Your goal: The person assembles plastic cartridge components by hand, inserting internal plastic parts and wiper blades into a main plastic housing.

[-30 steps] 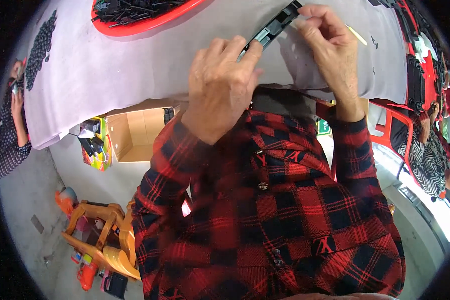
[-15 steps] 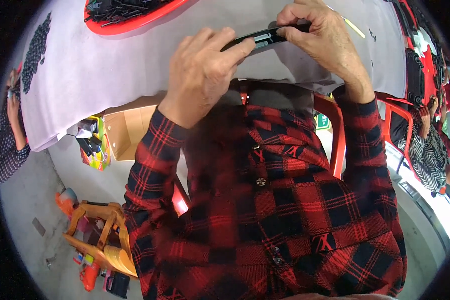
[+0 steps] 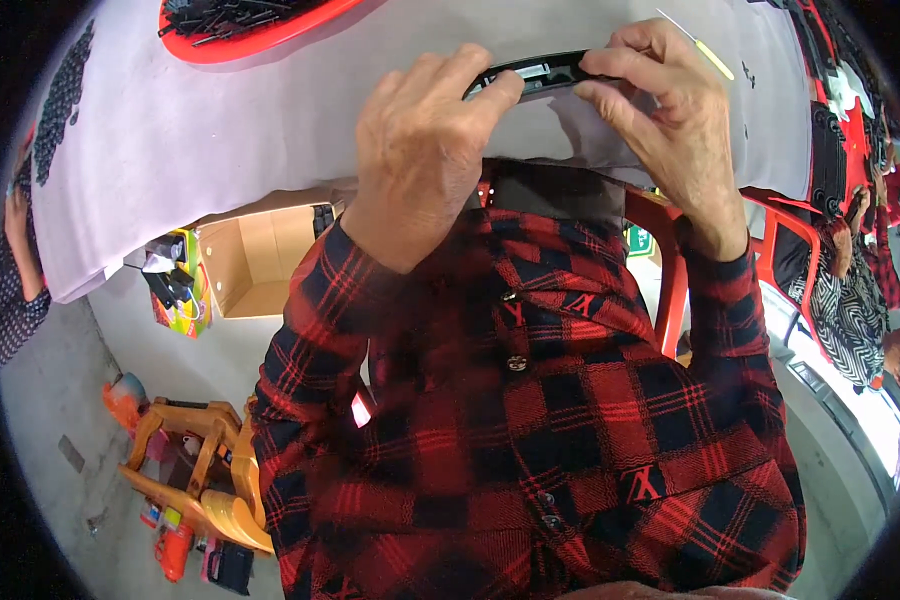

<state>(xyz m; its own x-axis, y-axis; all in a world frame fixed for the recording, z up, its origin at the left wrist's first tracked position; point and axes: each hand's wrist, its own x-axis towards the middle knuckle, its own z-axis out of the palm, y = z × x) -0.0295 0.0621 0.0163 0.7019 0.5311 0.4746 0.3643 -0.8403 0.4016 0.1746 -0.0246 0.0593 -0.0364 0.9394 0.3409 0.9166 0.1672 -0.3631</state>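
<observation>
A long, narrow black plastic part [image 3: 560, 72] with a shiny grey strip inside spans the gap between my hands, above the light cloth-covered table [image 3: 270, 120]. My left hand [image 3: 425, 140] is closed on its left end, thumb along the near edge. At the other end, my right hand [image 3: 675, 110] pinches it between thumb and fingers; the fingers hide that tip. Beyond my right hand lies a thin tool with a yellow-green handle [image 3: 715, 60]. At the far left of my hands stands a red tray [image 3: 260, 48] of thin black pieces.
Many small dark pieces [image 3: 62, 110] lie at the table's left side. An open cardboard box [image 3: 260, 265] sits below the table edge. A wooden chair [image 3: 195, 460] stands at lower left. Other people sit at both sides, one in a zebra-patterned garment [image 3: 838, 320].
My right hand has shifted slightly right and down, its fingers changing position on the black part. My left hand has moved a little right, still holding its end.
</observation>
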